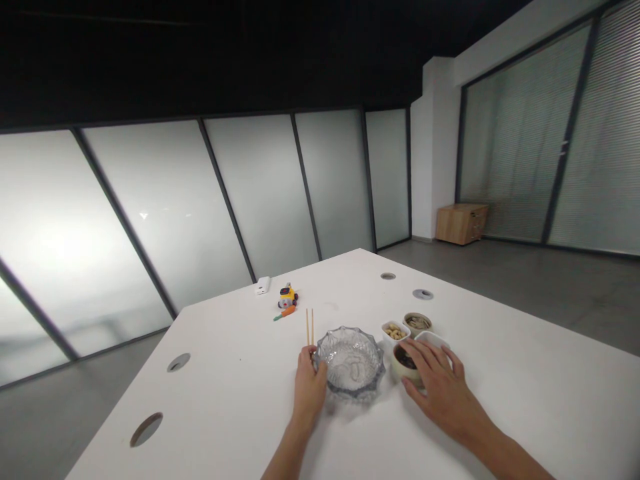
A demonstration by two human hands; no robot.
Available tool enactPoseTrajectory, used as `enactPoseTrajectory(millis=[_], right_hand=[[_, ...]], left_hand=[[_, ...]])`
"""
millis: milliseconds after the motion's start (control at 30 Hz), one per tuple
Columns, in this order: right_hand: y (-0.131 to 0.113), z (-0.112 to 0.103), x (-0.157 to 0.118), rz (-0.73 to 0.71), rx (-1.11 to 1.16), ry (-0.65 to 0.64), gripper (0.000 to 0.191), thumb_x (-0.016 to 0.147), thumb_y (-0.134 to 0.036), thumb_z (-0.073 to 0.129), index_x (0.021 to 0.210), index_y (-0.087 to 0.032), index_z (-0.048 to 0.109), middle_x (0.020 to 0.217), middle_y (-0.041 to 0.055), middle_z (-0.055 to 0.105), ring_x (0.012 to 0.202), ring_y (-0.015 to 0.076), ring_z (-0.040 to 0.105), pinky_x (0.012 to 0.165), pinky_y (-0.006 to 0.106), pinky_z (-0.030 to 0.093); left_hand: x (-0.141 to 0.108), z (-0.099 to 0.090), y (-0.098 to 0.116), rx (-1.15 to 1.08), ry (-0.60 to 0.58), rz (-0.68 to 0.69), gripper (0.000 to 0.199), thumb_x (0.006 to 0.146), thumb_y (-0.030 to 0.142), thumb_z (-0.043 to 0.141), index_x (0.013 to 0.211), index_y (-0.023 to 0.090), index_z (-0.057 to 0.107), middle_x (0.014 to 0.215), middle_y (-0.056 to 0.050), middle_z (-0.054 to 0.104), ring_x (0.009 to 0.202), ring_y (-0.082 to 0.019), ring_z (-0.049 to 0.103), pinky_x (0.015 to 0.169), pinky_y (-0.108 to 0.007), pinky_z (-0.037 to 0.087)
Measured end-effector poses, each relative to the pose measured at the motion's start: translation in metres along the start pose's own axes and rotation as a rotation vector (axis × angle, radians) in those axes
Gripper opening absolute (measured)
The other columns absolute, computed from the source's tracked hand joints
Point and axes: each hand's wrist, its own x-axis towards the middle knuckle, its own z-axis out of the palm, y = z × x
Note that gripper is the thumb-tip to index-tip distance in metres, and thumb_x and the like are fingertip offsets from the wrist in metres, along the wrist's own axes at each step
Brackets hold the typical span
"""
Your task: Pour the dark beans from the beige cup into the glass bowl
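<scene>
A clear glass bowl with a scalloped rim stands on the white table in front of me. My left hand is closed on its left rim, thumb and fingers on either side. Two thin wooden chopsticks extend beyond that hand, their near ends hidden by it. To the right, my right hand reaches across a small pale bowl with dark contents, gripping it between thumb and fingers. Behind it are a white dish of light brown pieces, a small round bowl and another white dish, partly covered by my hand.
Farther back on the white table are a yellow toy vehicle, an orange carrot-shaped item and a white device. Several round holes pierce the tabletop. A wooden cabinet stands by the far wall.
</scene>
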Motion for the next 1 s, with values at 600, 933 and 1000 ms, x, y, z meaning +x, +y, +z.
enactPoseTrajectory(millis=[600, 933, 1000], right_hand=[[0.0008, 0.0024, -0.0006, -0.002, 0.004, 0.001, 0.049, 0.090, -0.034, 0.054, 0.138, -0.023, 0.056, 0.137, 0.0110, 0.067, 0.125, 0.0322, 0.059, 0.113, 0.056, 0.028], [0.0015, 0.0023, -0.0002, -0.018, 0.010, 0.019, 0.050, 0.089, -0.034, 0.056, 0.138, -0.024, 0.055, 0.136, 0.0111, 0.067, 0.125, 0.0321, 0.059, 0.113, 0.055, 0.028], [0.0022, 0.0020, -0.0002, -0.033, 0.009, 0.016, 0.052, 0.088, -0.034, 0.057, 0.138, -0.024, 0.054, 0.137, 0.0111, 0.067, 0.125, 0.0324, 0.059, 0.113, 0.056, 0.027]], left_hand=[[-0.0002, -0.0008, -0.0013, -0.021, -0.012, 0.002, 0.031, 0.088, 0.027, 0.046, 0.117, 0.018, 0.052, 0.115, -0.012, 0.063, 0.108, -0.027, 0.061, 0.096, -0.036, 0.044], [-0.0003, -0.0012, -0.0004, -0.023, -0.016, 0.000, 0.033, 0.087, 0.030, 0.045, 0.117, 0.017, 0.052, 0.114, -0.014, 0.063, 0.107, -0.029, 0.061, 0.096, -0.038, 0.044], [-0.0001, -0.0012, -0.0008, -0.025, -0.015, 0.001, 0.032, 0.087, 0.030, 0.046, 0.116, 0.018, 0.052, 0.114, -0.013, 0.063, 0.108, -0.029, 0.061, 0.097, -0.038, 0.044]])
